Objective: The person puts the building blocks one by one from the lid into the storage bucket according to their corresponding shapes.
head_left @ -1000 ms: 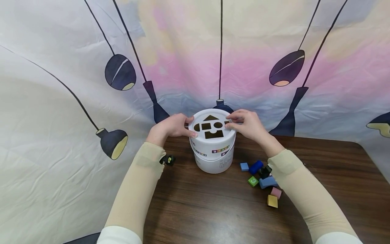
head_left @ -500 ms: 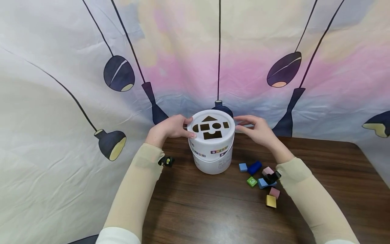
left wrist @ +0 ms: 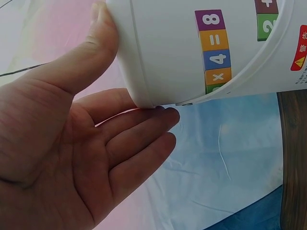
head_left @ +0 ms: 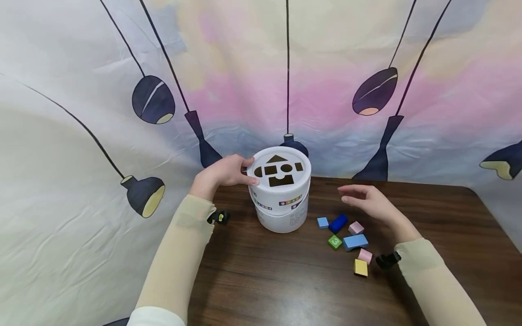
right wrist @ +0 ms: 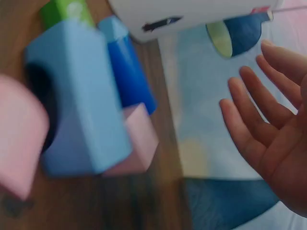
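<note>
A white bucket (head_left: 281, 206) stands upright on the table, its white lid (head_left: 302, 177) pierced by cut-outs such as a triangle, a square and a circle. My left hand (head_left: 228, 171) holds the lid's left edge, thumb on top and fingers against the side; the left wrist view shows the thumb (left wrist: 91, 57) against the lid. My right hand (head_left: 375, 203) hovers right of the bucket, holding nothing, fingers loosely bent. Below it lie a light blue arched block (head_left: 355, 241), a dark blue cylinder block (head_left: 338, 223) and a pink block (head_left: 356, 227).
More blocks lie close by: a small light blue one (head_left: 322, 222), a green one with a number (head_left: 335, 242), another pink one (head_left: 365, 256) and a yellow one (head_left: 360, 267). Behind the brown wooden table (head_left: 261, 280) hangs a cloth (head_left: 326, 90) printed with lamps.
My right hand has let go of the lid's right side and moved right and down toward the blocks, uncovering the rectangular cut-out. The left hand stays at the lid.
</note>
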